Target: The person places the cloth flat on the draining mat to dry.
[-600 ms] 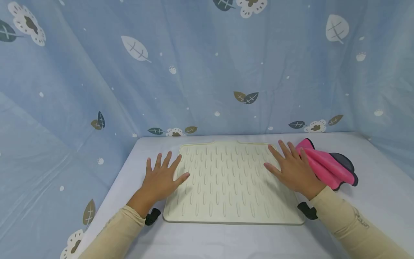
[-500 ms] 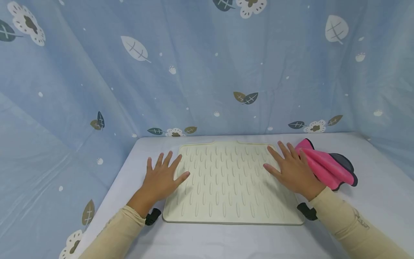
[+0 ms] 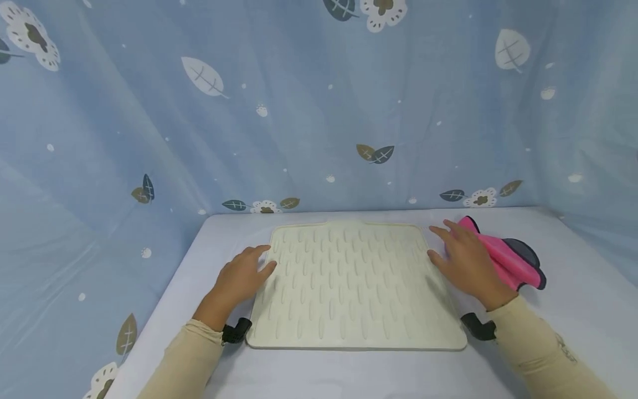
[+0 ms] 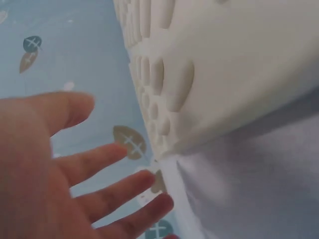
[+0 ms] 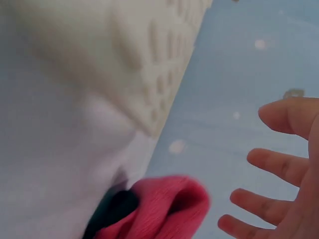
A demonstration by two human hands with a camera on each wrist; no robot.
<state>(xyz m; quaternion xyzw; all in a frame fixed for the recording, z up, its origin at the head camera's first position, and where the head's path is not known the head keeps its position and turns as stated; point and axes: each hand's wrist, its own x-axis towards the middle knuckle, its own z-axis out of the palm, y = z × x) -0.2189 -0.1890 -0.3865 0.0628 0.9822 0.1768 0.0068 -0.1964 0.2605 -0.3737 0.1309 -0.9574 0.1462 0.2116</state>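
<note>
Both hands (image 3: 241,277) (image 3: 467,265) hover near opposite sides of the cream mat (image 3: 356,285)

No lettering can be read; the dark marking (image 3: 566,350) on the right sleeve (image 3: 533,335) is illegible.

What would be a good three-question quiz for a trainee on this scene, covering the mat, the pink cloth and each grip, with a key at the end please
1. In the head view, where does the pink cloth lie relative to the cream mat? A) left of it B) right of it C) on top of it
2. True or false: the left grip and right grip both hold nothing.
3. Fill in: the patterned backdrop is mainly ____.

Key: 1. B; 2. True; 3. blue
</note>
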